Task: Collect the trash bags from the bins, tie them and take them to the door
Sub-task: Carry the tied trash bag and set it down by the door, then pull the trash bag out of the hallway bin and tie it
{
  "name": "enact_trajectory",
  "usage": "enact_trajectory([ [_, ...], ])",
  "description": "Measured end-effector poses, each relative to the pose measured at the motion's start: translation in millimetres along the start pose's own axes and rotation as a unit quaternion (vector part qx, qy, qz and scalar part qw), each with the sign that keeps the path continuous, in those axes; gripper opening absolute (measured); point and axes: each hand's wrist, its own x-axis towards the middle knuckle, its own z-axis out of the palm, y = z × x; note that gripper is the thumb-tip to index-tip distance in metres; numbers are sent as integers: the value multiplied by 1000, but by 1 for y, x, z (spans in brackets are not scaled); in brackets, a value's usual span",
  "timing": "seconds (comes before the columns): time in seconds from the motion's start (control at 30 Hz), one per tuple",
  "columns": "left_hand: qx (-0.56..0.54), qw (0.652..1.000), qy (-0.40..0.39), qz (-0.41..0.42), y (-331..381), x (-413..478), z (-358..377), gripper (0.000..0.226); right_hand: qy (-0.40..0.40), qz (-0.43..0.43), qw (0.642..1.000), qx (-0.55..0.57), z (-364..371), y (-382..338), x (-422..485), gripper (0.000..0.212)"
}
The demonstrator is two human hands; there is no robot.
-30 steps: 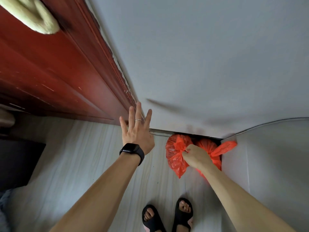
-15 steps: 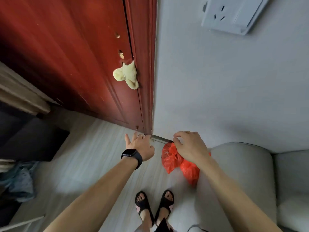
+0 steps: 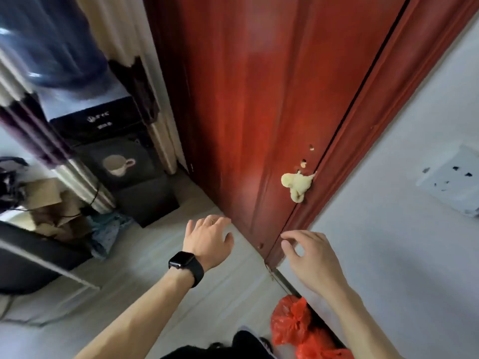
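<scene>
Your red trash bags (image 3: 290, 323) are down on the floor at the bottom right, pressed against the foot of the grey wall (image 3: 388, 255), just right of the door (image 3: 259, 99). You've got two of them there, side by side and touching: thin, crinkled, shiny plastic, bunched up at the top. I can't tell what's inside.

Your right hand (image 3: 311, 257) is above them, clear of the plastic, fingers loosely bent and gripping nothing, out near the bottom corner of the door frame. Your left hand (image 3: 207, 239) hangs by the lower edge of the door, fingers relaxed, nothing in it, a ring on one finger and a black watch (image 3: 185, 264) on the wrist.

The door is dark red and glossy, with a pale yellow lump (image 3: 296, 185) stuck near its edge. A white socket plate (image 3: 451, 182) sits on the wall to the right.

Over on the left stands a black water dispenser (image 3: 103, 130) with a white logo and small lettering on its front, too blurred to read. A blue bottle (image 3: 51, 47) sits on top, and a pale mug (image 3: 118, 164) in the recess; its contents are out of sight.
</scene>
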Motion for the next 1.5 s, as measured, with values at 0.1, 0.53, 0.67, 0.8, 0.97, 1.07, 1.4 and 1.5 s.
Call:
enact_trajectory([
  [0.1,-3,996,28,-85,-31,-18,-12,44,-40,-83,996,-13,8,-24,35,24],
  [0.53,-88,824,191,-527,-172,-340,-11,45,-272,-481,831,-63,134,-280,-24,37],
  [0.67,-91,728,237,-637,-199,-482,6,46,-318,-593,736,-75,188,-372,-132,42],
  [0.8,-108,643,262,-711,-206,-606,29,46,-363,-652,661,-77,239,-440,-246,50],
  [0.97,-104,539,268,-792,-209,-755,50,43,-404,-721,556,-91,293,-502,-394,36],
  [1.07,-96,503,270,-815,-215,-809,54,42,-415,-752,504,-94,318,-532,-455,32],
  [1.4,-68,363,304,-878,-292,-974,64,55,-449,-823,343,-59,430,-674,-667,28],
  [1.5,-58,301,315,-898,-317,-1027,66,54,-463,-835,292,-54,466,-724,-731,27],
])
